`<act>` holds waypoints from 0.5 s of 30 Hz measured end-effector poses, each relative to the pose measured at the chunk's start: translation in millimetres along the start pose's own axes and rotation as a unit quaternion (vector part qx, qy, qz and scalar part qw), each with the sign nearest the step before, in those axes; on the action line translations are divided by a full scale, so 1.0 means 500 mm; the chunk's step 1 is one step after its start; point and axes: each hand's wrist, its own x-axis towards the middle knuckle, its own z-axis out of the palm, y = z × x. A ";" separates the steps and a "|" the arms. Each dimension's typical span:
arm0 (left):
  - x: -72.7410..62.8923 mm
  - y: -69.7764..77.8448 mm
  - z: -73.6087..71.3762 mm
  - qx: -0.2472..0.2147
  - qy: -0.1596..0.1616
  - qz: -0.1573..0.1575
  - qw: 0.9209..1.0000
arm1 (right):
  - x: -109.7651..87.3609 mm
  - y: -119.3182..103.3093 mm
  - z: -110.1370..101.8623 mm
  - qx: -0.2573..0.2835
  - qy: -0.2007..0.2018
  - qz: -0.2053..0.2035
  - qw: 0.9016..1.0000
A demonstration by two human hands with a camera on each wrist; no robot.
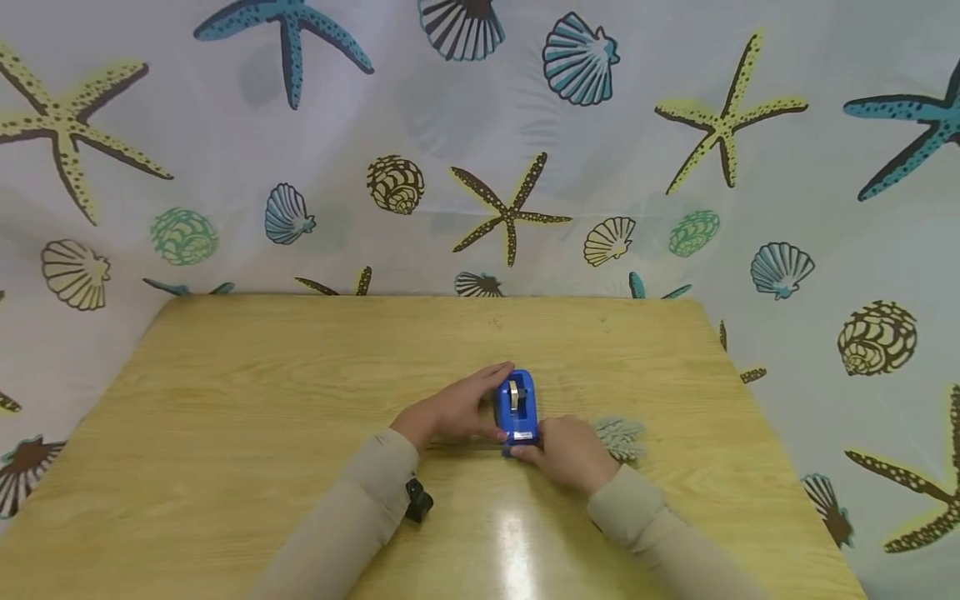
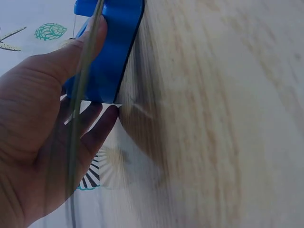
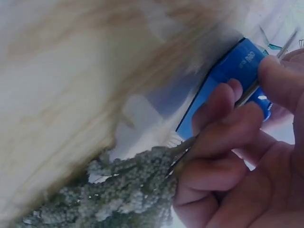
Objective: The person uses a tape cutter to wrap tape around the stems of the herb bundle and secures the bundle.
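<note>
A blue tape dispenser (image 1: 530, 408) with a small tape roll in it stands on the wooden table. My left hand (image 1: 453, 408) holds its left side and far end; in the left wrist view the thumb presses the blue side (image 2: 111, 52). My right hand (image 1: 572, 450) is at the near end of the dispenser. Its curled fingers grip the stems of a grey-green dried flower bunch (image 3: 128, 190), whose head sticks out to the right. Thin stems (image 2: 76, 118) run across the left wrist view, in front of the left hand. The tape's free end is not clear.
The wooden table (image 1: 262, 400) spreads around both hands. Behind it and at the sides hangs a white cloth (image 1: 337, 142) printed with starfish and shells. A small black device (image 1: 417, 502) sits at the left wrist.
</note>
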 end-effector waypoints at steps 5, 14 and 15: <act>-0.015 -0.007 0.005 -0.005 0.016 -0.005 1.000 | 0.001 -0.003 0.010 0.005 0.002 -0.005 1.000; -0.044 0.016 0.032 0.007 0.085 -0.019 0.996 | -0.008 -0.003 0.007 -0.012 0.010 0.023 1.000; -0.052 0.021 0.037 0.004 0.097 -0.034 0.995 | -0.010 -0.004 0.006 -0.014 0.011 0.022 1.000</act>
